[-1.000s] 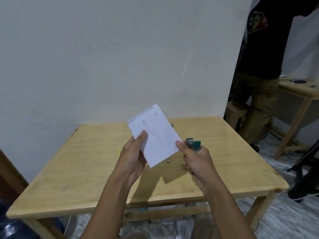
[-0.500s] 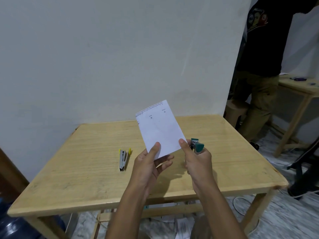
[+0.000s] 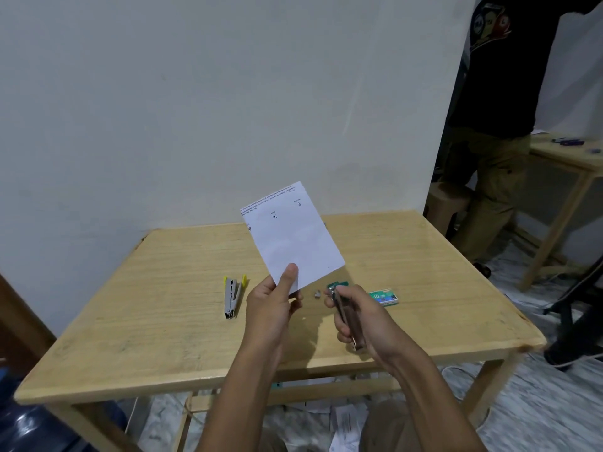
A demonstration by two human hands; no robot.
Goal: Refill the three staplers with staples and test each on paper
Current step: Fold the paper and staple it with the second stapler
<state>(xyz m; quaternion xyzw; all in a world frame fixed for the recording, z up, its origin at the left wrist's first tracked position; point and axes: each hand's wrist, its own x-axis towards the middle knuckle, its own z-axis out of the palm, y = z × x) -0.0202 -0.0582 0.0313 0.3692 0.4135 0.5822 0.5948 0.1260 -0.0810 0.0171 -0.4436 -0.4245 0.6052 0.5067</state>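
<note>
Left hand (image 3: 270,305) is pinching one paper sheet (image 3: 295,238) at its lower corner, thumb on the front, fingers behind. The sheet is white, flat and rectangular, and is standing tilted in the air above the desk (image 3: 146,321). A few small printed lines and marks are showing near its top edge.

Right hand (image 3: 365,321) is gripping the green stapler (image 3: 347,313), fingers curled round its slim shiny metal body. Green plastic is showing at its far end. It is hanging over the desk, near the paper's lower edge but apart from it.

Two staplers are showing. The yellow stapler (image 3: 233,296) is lying on the desk left of the left hand. It is metal with yellow plastic ends, splayed in a narrow V.

One staple box (image 3: 383,296) is lying flat on the desk just beyond the right hand. It is small, rectangular card, green and blue. One small grey metal bit (image 3: 318,293) is sitting on the desk between the hands; cannot tell what it is.

The desk is pale wood, squarish and glossy, with visible grain. A plain matte white wall (image 3: 195,109) is standing behind it. The floor is marbled grey-white, and loose papers (image 3: 346,422) are lying under the desk.

One other person (image 3: 496,93) is standing at the far right in a black top and olive trousers, beside a second wooden desk (image 3: 567,161).
</note>
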